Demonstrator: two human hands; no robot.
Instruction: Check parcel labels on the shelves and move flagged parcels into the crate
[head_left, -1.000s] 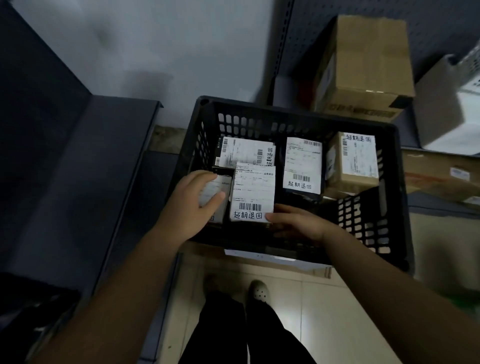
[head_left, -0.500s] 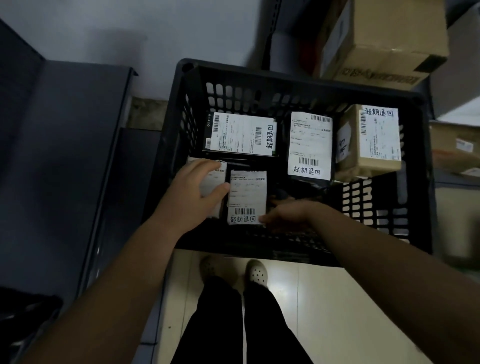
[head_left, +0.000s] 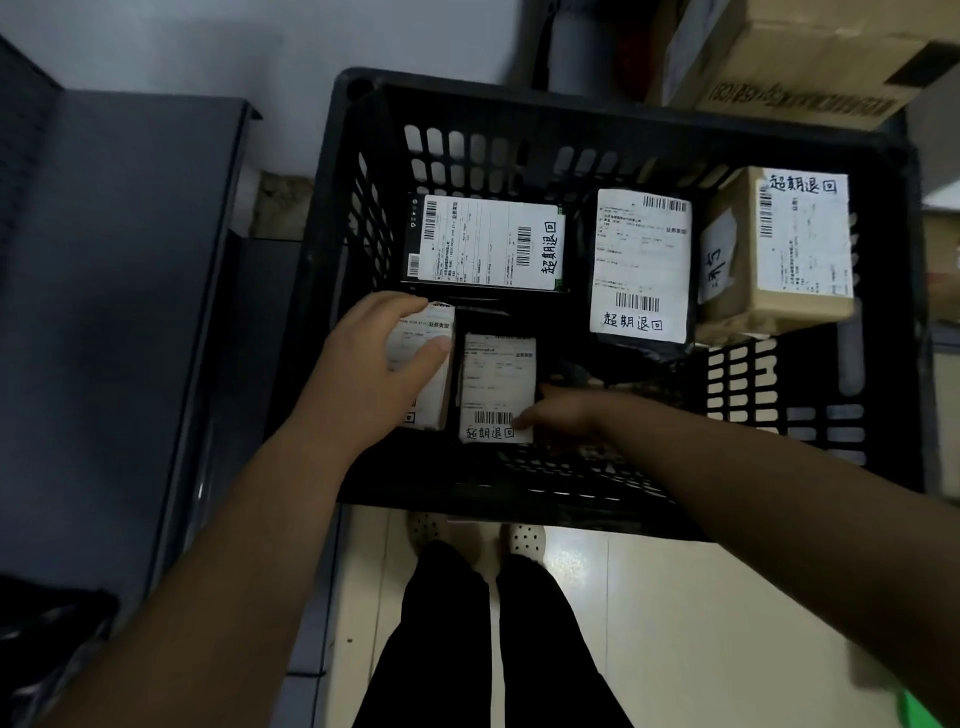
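A black slotted crate (head_left: 623, 111) stands on the floor in front of me. My left hand (head_left: 371, 369) grips a small white-labelled parcel (head_left: 428, 358) at the crate's front left, thumb across its label. My right hand (head_left: 563, 413) holds the lower right edge of a small dark parcel (head_left: 498, 382) with a handwritten mark, right beside the first. Farther back in the crate lie a flat dark parcel (head_left: 488, 244), a black bag parcel (head_left: 641, 265) and a brown box parcel (head_left: 779, 254), all labelled and marked by hand.
A grey metal shelf (head_left: 130, 260) runs along the left. A large cardboard box (head_left: 789, 57) sits on a shelf behind the crate at the top right. My legs and white shoes (head_left: 524, 538) stand on pale floor tiles just before the crate.
Both hands have sunk lower into the crate with their two small parcels, which now stand side by side near the front wall. The view has closed in on the crate.
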